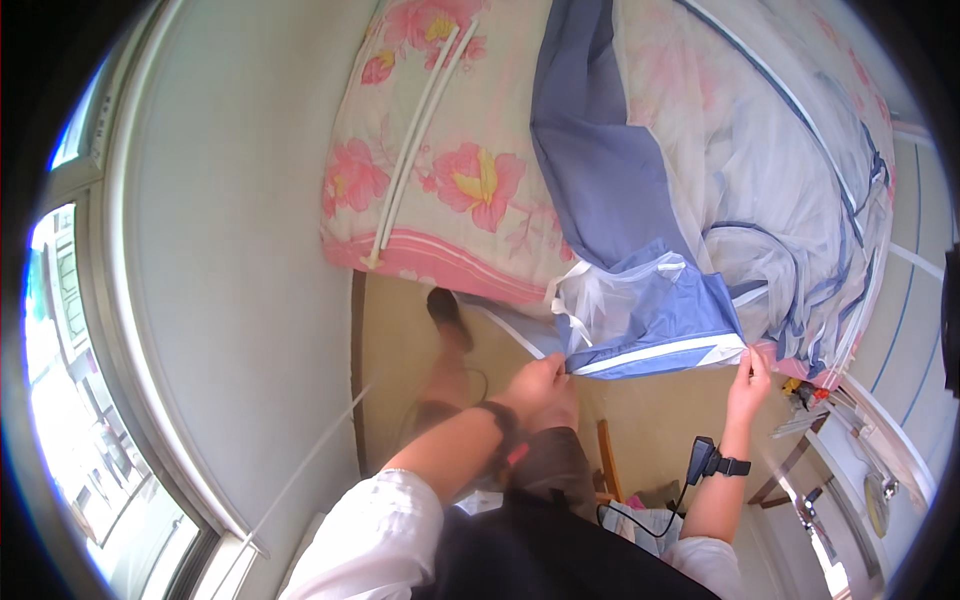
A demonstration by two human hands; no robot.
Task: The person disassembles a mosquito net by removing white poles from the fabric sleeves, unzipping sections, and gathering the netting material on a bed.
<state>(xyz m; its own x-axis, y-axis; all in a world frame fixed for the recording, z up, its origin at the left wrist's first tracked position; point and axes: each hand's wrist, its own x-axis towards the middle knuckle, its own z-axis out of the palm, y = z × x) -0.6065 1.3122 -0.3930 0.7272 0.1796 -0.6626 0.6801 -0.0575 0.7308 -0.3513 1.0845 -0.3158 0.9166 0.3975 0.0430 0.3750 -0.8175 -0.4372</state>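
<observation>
A mosquito net with a blue fabric border (pixel 665 325) is stretched between my hands off the foot of the bed. My left hand (pixel 545 388) is closed on the left corner of its blue edge. At the right corner, my right hand (pixel 750 385) pinches the fabric between thumb and fingers. A white strip runs along the edge between them, and white ties (pixel 568 305) hang at its left. The net's sheer white mesh (pixel 765 180) and a wide grey-blue band (pixel 600 170) spread up over the bed. Folds hide some of the net.
Two thin white poles (pixel 425 140) lie on the floral bedspread (pixel 375 225). A pale wall (pixel 240 230) and a window (pixel 85 400) are on the left. Beyond my right arm stands a white shelf or desk (pixel 870 440) with small items. A wooden piece (pixel 608 460) stands near my legs.
</observation>
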